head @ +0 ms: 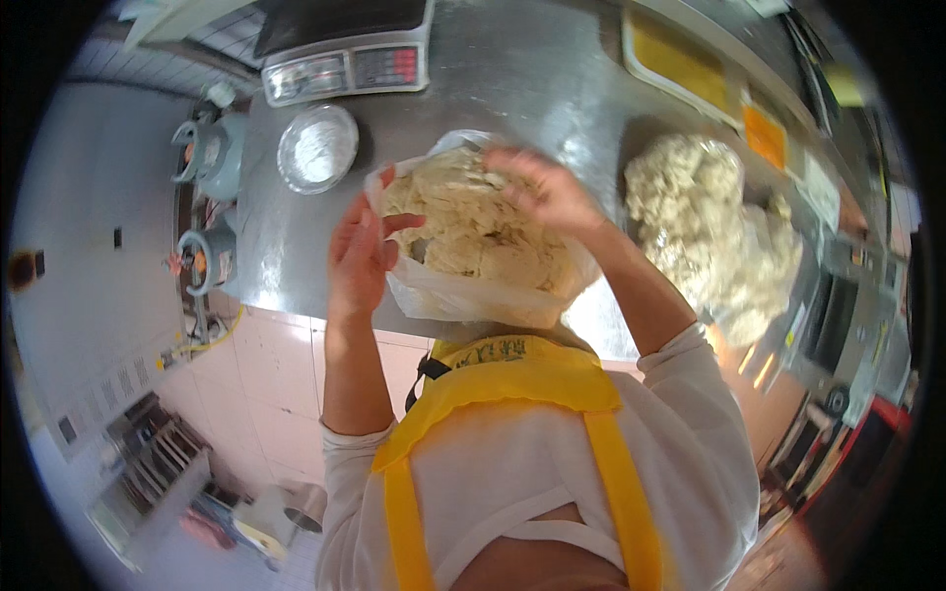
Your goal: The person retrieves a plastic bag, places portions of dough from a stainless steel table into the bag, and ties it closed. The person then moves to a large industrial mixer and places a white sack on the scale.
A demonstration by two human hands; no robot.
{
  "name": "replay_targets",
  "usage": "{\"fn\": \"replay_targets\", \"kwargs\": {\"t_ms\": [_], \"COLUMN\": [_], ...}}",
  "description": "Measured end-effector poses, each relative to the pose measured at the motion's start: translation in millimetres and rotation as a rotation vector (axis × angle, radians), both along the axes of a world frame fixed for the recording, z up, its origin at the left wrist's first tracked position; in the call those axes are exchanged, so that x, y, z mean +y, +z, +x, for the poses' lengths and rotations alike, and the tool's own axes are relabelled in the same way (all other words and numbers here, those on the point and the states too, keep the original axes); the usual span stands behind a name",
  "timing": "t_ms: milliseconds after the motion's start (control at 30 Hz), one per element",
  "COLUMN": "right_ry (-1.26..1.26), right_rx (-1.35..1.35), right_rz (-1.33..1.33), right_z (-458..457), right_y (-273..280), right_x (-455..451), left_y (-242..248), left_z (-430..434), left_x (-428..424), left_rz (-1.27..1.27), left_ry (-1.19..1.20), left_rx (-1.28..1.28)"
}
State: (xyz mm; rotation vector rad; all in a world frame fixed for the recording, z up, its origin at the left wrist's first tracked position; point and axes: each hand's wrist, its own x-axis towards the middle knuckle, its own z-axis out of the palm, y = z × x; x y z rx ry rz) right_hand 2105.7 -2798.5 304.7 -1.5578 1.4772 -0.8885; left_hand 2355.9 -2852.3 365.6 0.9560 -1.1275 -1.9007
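In front of me on a stainless steel table stands a translucent plastic bag (pixel 480 292), its mouth spread wide. Lumpy pale dough (pixel 480 229) fills it. At the bag's left rim, my left hand (pixel 362 240) grips the plastic between thumb and fingers, with one finger reaching over the dough. My right hand (pixel 543 188), blurred by motion, is over the far right part of the dough with bent fingers. Whether it holds a piece of dough or the bag's edge I cannot make out.
More dough in clear plastic bags (pixel 709 236) lies on the table (pixel 510 89) to the right. A round shiny metal dish (pixel 318 149) sits at the left, below a digital scale (pixel 344 70). A yellow-filled tray (pixel 676 63) is at the back right. Gas cylinders (pixel 222 159) stand past the left edge.
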Motion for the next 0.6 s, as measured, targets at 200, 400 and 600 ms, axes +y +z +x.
{"fn": "replay_targets", "kwargs": {"t_ms": [200,400,600], "right_ry": [-0.456,-1.151,-0.654], "right_rx": [0.342,-0.605,-0.640], "right_rz": [0.274,0.271,-0.132], "right_z": [-80,-90,-37], "right_y": [-152,-55,50], "right_x": [125,97,23], "left_y": [2,6,22], "left_z": [34,29,-11], "left_x": [-20,-64,-76], "left_rz": [0.010,0.162,0.064], "left_ry": [-0.162,-0.052,-0.047], "left_rx": [-0.015,0.022,-0.140]}}
